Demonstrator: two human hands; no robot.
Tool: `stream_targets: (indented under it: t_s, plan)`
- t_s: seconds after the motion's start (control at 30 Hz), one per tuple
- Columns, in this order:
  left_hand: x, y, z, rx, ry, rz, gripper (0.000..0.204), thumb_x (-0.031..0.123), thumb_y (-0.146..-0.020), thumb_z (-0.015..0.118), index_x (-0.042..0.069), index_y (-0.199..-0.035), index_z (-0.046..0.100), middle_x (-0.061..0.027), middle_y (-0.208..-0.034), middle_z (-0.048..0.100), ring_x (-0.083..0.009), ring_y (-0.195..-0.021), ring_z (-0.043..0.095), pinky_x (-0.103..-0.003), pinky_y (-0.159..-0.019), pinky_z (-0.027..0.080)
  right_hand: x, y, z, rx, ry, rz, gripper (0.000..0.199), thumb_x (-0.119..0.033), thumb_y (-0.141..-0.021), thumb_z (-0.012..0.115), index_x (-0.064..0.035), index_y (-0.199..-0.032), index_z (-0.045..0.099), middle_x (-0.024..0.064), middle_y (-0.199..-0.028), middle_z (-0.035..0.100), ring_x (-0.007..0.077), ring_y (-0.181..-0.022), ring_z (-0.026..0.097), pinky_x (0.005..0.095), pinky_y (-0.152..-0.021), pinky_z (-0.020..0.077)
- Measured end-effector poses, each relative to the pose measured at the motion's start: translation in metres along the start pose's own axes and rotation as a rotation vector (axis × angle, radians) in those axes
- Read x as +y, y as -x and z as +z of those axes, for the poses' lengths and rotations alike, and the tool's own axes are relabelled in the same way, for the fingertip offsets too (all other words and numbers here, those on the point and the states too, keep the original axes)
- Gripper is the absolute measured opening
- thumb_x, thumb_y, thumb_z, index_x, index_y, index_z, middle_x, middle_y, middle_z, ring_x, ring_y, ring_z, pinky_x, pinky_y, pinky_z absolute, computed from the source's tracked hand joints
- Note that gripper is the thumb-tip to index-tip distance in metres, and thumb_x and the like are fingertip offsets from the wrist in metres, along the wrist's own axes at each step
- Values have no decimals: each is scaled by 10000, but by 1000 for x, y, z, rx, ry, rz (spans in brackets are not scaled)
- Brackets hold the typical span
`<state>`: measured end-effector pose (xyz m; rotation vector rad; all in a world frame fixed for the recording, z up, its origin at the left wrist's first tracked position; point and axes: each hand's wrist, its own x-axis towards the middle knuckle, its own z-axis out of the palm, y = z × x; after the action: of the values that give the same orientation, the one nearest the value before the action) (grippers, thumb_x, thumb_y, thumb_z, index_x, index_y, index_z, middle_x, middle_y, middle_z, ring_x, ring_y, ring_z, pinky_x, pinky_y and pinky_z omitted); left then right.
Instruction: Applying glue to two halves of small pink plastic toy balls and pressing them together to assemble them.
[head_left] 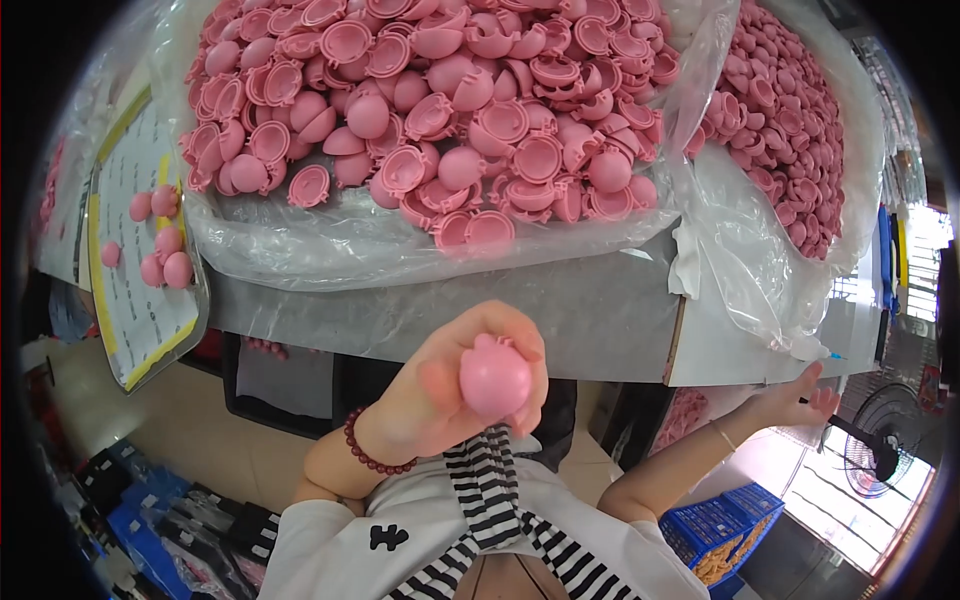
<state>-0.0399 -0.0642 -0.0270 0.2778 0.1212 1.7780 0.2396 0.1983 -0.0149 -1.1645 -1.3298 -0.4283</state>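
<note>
My left hand (pixel 455 375), with a dark red bead bracelet at the wrist, is raised in front of my chest. Its fingers wrap round a smooth pink plastic ball (pixel 496 378) with small tabs along its upper edge. Out to the right, my right hand (pixel 797 402) reaches past the table's right corner, fingers apart; I make out nothing in it. Beyond my left hand, a big heap of pink plastic half shells and balls (pixel 460 170) lies in clear plastic sheeting (pixel 300 255) on the grey table (pixel 590 315).
On the left, several pink balls (pixel 168 240) rest on a yellow-edged sheet (pixel 130 320). A second heap of pink shells (pixel 790 140) fills a bag at the right. A fan (pixel 880 450) stands far right, near blue crates (pixel 715 530). Dark and blue packages (pixel 150 530) lie lower left.
</note>
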Motion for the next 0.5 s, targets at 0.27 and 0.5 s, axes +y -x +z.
stream_targets:
  t_s: [0.27, 0.5]
  plan:
    - [10, 0, 16, 144, -89, -116, 494, 454, -805, 529, 36, -1045, 420, -94, -772, 543, -198, -675, 553, -293, -598, 452, 40, -5, 14, -418, -211, 398, 469, -241, -803, 605, 55, -1118, 423, 134, -991, 562, 180, -900, 541, 257, -771, 423]
    - [9, 4, 15, 123, -232, -21, 456, 386, -773, 607, 18, -1013, 484, -100, -810, 559, -192, -744, 550, -302, -649, 441, 18, -16, 8, -441, -100, 459, 259, -191, -842, 548, 46, -945, 569, 130, -939, 605, 128, -829, 560, 234, -744, 429]
